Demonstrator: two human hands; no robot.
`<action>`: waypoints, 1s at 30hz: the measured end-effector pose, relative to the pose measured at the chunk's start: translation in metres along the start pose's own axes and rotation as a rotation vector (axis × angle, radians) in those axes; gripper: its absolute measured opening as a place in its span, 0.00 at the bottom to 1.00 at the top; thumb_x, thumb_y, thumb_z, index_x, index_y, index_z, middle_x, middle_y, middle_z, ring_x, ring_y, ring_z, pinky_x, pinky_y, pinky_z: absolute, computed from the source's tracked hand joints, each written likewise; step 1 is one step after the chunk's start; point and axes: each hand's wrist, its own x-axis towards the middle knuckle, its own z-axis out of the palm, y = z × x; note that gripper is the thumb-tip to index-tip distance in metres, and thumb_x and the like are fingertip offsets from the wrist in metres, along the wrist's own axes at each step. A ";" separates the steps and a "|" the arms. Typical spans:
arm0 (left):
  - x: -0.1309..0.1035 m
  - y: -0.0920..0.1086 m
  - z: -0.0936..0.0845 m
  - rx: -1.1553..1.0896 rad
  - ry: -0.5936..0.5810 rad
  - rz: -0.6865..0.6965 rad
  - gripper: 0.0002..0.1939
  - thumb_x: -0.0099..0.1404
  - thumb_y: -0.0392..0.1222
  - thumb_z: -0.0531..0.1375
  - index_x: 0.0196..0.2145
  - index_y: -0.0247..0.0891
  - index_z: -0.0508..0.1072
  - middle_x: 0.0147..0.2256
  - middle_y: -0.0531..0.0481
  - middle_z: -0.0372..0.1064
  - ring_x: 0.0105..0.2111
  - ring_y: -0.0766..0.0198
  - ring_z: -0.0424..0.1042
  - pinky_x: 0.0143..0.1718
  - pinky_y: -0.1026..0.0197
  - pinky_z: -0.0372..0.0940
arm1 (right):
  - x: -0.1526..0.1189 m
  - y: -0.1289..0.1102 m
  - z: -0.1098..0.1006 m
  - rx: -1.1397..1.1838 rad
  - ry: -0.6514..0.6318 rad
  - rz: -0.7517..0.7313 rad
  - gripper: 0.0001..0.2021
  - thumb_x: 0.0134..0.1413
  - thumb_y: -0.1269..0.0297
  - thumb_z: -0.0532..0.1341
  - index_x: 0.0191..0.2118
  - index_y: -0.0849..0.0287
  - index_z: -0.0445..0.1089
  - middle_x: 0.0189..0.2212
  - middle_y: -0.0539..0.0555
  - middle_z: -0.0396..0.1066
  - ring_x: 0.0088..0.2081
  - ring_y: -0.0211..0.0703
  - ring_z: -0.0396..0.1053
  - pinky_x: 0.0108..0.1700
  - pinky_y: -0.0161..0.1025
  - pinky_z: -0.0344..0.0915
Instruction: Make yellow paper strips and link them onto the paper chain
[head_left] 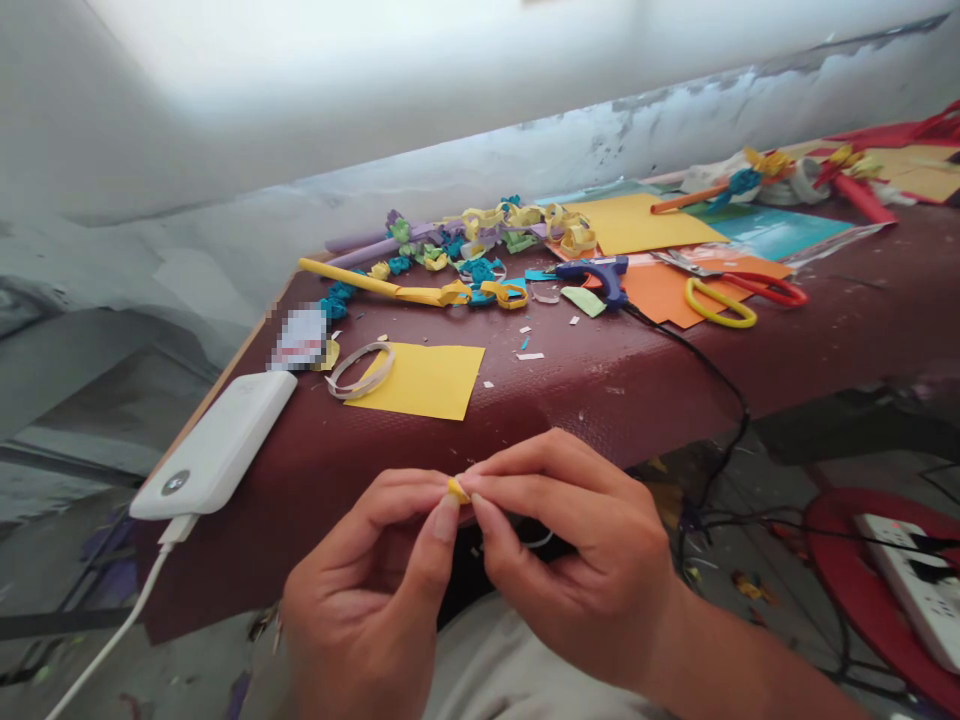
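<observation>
A small yellow piece (pixel 457 490), apparently paper, is pinched between the fingertips of both hands, just in front of the table's near edge. By the left hand (pixel 375 570) it is gripped between thumb and fingertips, the gap closed down to the piece; by the right hand (pixel 585 540) its other side is pinched the same way. Most of the piece is hidden by the fingers, so its exact shape cannot be told. On the dark red table (pixel 555 385), a yellow paper square (pixel 431 385) is partly overlapped by a pale strip ring (pixel 367 387). To the left, a white power bank (pixel 217 440) is plugged into a white cable (pixel 114 648). Farther back, a yellow paper tube (pixel 345 275) is laid near crumpled paper pieces (pixel 450 243). A blue glue gun (pixel 600 275) is seen beside orange paper (pixel 667 300), on which scissors (pixel 709 272) are partly rested. At lower right, a power strip (pixel 911 580) is supported by a red stool (pixel 832 560).
</observation>
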 end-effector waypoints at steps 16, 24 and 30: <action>0.003 -0.002 -0.010 -0.071 -0.094 -0.059 0.02 0.66 0.41 0.69 0.37 0.44 0.83 0.38 0.51 0.80 0.34 0.65 0.79 0.38 0.69 0.76 | -0.003 0.016 -0.007 -0.126 -0.031 -0.142 0.09 0.61 0.71 0.70 0.47 0.57 0.82 0.50 0.56 0.81 0.51 0.47 0.75 0.54 0.47 0.72; 0.003 0.000 -0.004 0.071 -0.040 -0.184 0.07 0.68 0.47 0.68 0.35 0.41 0.80 0.34 0.51 0.77 0.37 0.64 0.77 0.42 0.65 0.74 | 0.004 0.026 -0.018 -0.325 -0.159 -0.201 0.09 0.66 0.67 0.68 0.50 0.56 0.80 0.30 0.46 0.79 0.29 0.36 0.69 0.35 0.44 0.55; 0.009 -0.003 -0.001 0.048 -0.085 -0.224 0.14 0.66 0.52 0.69 0.44 0.40 0.80 0.38 0.48 0.80 0.36 0.62 0.79 0.40 0.61 0.78 | 0.002 0.027 -0.016 -0.335 -0.162 -0.202 0.08 0.66 0.67 0.68 0.49 0.56 0.80 0.32 0.46 0.80 0.31 0.37 0.71 0.38 0.45 0.55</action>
